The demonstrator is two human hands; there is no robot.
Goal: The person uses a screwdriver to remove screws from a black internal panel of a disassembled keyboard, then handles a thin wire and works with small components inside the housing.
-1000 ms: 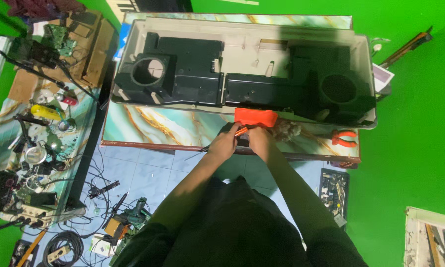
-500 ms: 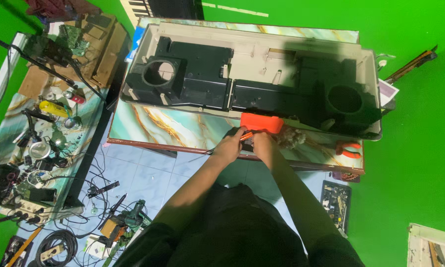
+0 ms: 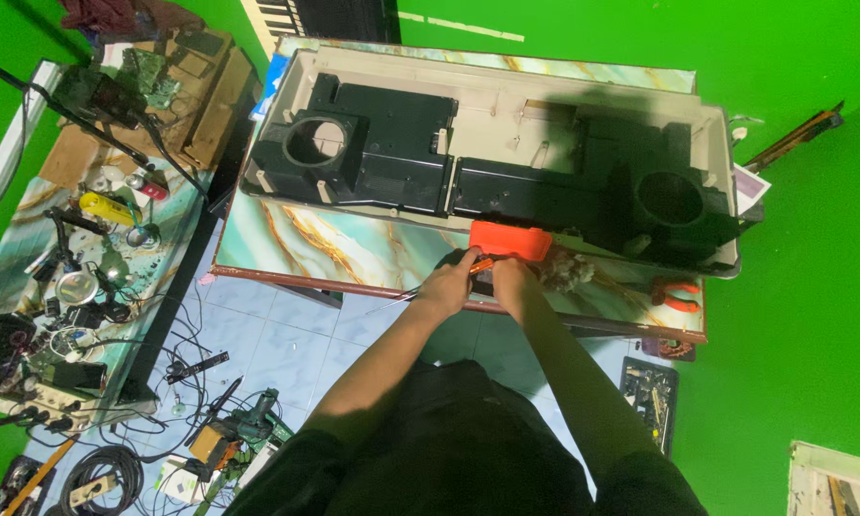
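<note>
Left hand [image 3: 446,287] fingers pinch an orange-handled tool [image 3: 481,267]; right hand [image 3: 512,281], fingers curled, touches the orange box [image 3: 510,241] on the worktop [image 3: 354,250].

Your left hand [image 3: 446,286] and right hand [image 3: 513,280] are covering a small dark object on the bench [image 3: 354,250]; it is perhaps a tool, too hidden to tell. Your fingertips are disappearing beneath the orange case [image 3: 510,241].
</note>
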